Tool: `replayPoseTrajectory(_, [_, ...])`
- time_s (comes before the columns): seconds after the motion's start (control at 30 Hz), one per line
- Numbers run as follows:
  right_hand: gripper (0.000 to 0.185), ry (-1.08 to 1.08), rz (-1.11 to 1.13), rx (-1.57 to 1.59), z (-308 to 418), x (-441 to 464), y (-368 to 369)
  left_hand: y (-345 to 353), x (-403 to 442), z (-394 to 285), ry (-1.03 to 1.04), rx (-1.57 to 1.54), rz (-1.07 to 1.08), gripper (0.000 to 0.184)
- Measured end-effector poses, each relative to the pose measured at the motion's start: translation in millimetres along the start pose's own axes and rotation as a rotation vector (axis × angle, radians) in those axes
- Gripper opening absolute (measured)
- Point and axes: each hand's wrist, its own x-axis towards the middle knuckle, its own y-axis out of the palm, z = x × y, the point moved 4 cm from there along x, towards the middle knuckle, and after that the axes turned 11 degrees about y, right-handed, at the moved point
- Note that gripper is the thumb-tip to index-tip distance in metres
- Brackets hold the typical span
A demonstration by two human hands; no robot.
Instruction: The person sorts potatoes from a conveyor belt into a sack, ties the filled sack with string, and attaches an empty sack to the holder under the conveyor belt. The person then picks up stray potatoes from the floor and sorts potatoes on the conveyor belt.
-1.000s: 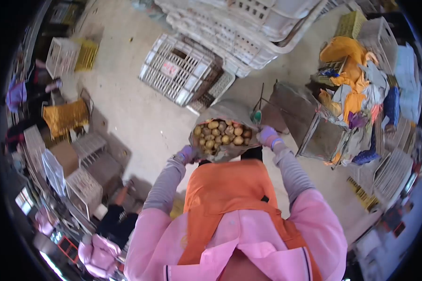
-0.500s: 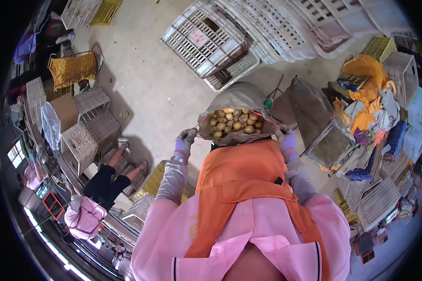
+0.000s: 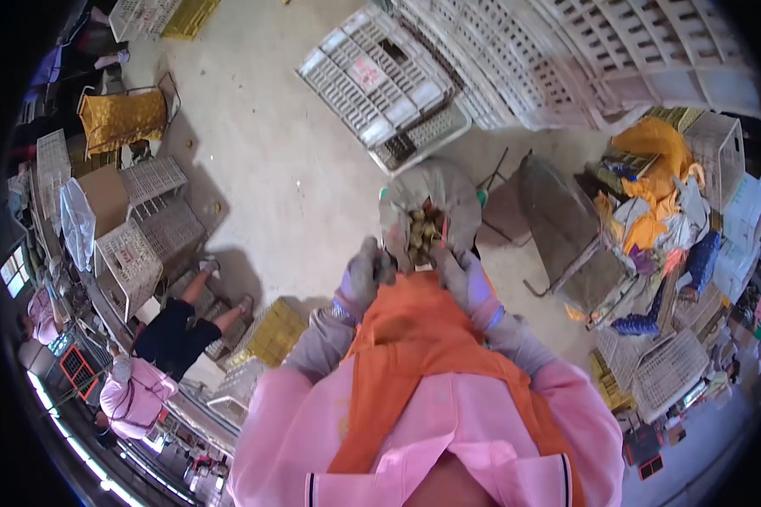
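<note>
A grey cloth sack point(image 3: 440, 182) stands in front of my orange apron, its mouth narrowed and facing me. Inside it lie several round yellow-brown potatoes point(image 3: 423, 226), partly covered by the folds. My left hand point(image 3: 362, 277), in a grey-and-purple glove, is closed at the near left edge of the sack's mouth. On the near right edge, my right hand point(image 3: 467, 283), gloved the same way, grips the cloth beside a red strip. The fingertips of both hands are partly hidden by the fabric and blur.
Stacked white plastic crates point(image 3: 380, 76) stand just beyond the sack. To the right are another grey sack on a metal frame point(image 3: 558, 220) and a heap of orange and grey cloth point(image 3: 659, 203). More crates point(image 3: 131, 258) and a person in pink point(image 3: 135, 397) are at left.
My hands have moved inward toward each other, drawing the sack's wide mouth narrower and covering many of the potatoes. The surroundings have shifted slightly in view.
</note>
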Motion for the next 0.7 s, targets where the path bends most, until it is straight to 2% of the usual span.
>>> replayPoseTrajectory(0.07, [0.011,-0.089,-0.107,-0.032,4,-21,12,28,-2,12,0.457,0.435,-0.007,0.036])
replayPoseTrajectory(0.13, [0.018,-0.095,0.041,0.049,20,-17,15,55,-4,-18,0.617,0.443,0.045,0.032])
replayPoseTrajectory(0.17, [0.026,-0.055,-0.023,-0.021,10,0,0,43,5,-18,0.386,0.375,0.147,0.032])
replayPoseTrajectory(0.2, [0.026,-0.044,-0.028,-0.023,0,5,-17,35,5,-11,0.134,0.3,0.244,0.033])
replayPoseTrajectory(0.23, [0.028,-0.088,0.009,0.039,2,3,-22,9,25,43,0.149,-0.214,0.261,0.039])
replayPoseTrajectory(0.27, [0.031,-0.147,0.051,0.098,7,2,-27,15,21,41,0.146,-0.215,0.254,0.039])
replayPoseTrajectory(0.33, [0.038,-0.148,0.108,0.032,12,4,-30,29,18,22,0.101,-0.647,0.013,0.043])
replayPoseTrajectory(0.4, [0.048,-0.14,0.172,0.155,14,-2,-26,30,16,20,0.091,-0.584,0.012,0.042])
replayPoseTrajectory(0.43, [0.055,-0.161,0.184,0.086,11,-1,-28,28,13,19,0.142,-0.384,0.005,0.041])
replayPoseTrajectory(0.5, [0.055,-0.193,0.195,0.033,3,-5,-40,33,6,15,0.37,-0.143,0.075,0.036])
replayPoseTrajectory(0.53, [0.055,-0.225,0.211,-0.022,3,-9,-42,35,3,12,0.362,-0.15,0.076,0.036])
replayPoseTrajectory(0.6, [0.056,-0.224,0.212,-0.032,-1,-12,-48,34,-7,-4,0.746,0.471,0.09,0.036])
replayPoseTrajectory(0.67, [0.056,-0.232,0.217,-0.038,-4,-15,-50,28,-12,-6,0.633,0.624,0.005,0.044])
replayPoseTrajectory(0.7, [0.054,-0.216,0.194,-0.111,-6,-17,-49,34,-20,-16,0.839,0.995,0.037,0.049])
